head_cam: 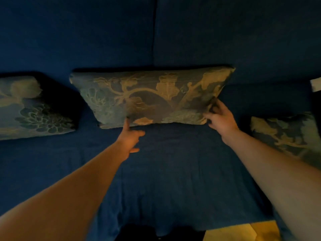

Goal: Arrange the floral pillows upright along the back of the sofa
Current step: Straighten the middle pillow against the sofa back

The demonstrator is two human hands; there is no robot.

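A floral pillow (149, 96) stands upright against the blue sofa back (104, 37), in the middle. My right hand (219, 117) grips its lower right corner, fingers curled around the edge. My left hand (130, 138) is open, its index finger touching the pillow's bottom edge left of centre. A second floral pillow (33, 108) leans at the far left. A third floral pillow (288, 134) lies tilted at the right, behind my right forearm.
The blue sofa seat (170, 171) stretches between my arms. A seam (154, 32) divides the back cushions. A white object (316, 84) shows at the right edge. Yellowish floor (243, 232) and a dark shape (139, 233) lie below the seat's front edge.
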